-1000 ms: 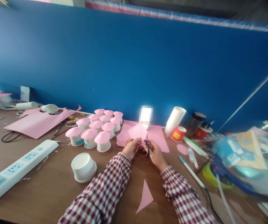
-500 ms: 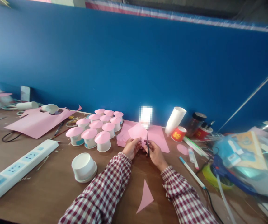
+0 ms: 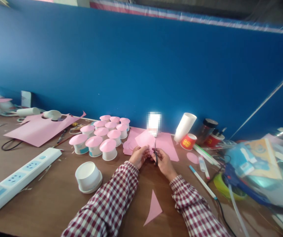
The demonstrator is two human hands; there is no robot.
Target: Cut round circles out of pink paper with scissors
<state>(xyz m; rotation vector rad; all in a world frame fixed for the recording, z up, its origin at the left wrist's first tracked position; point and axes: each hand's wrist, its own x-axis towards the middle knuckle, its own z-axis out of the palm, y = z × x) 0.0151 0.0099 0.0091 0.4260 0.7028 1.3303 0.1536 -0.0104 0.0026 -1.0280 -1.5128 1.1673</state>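
Between my hands is a pink paper piece (image 3: 145, 138), raised over a stack of pink sheets (image 3: 169, 148). My left hand (image 3: 140, 156) pinches its lower left edge. Scissors (image 3: 155, 155) with dark handles are in my right hand (image 3: 164, 163), their blades pointing away from me at the paper's right edge. Several white cups topped with pink paper discs (image 3: 108, 145) stand to the left of the stack. A pink triangular scrap (image 3: 153, 209) lies on the brown table (image 3: 131, 214) between my forearms.
White upturned tubs (image 3: 88, 176) and a power strip (image 3: 25, 177) lie left. At right are a red cup (image 3: 188, 142), a tilted white cup stack (image 3: 186, 126), a white-and-blue pen (image 3: 202, 182), a blue glue gun (image 3: 245, 187) and plastic bags (image 3: 259, 164). A blue wall (image 3: 131, 65) rises behind.
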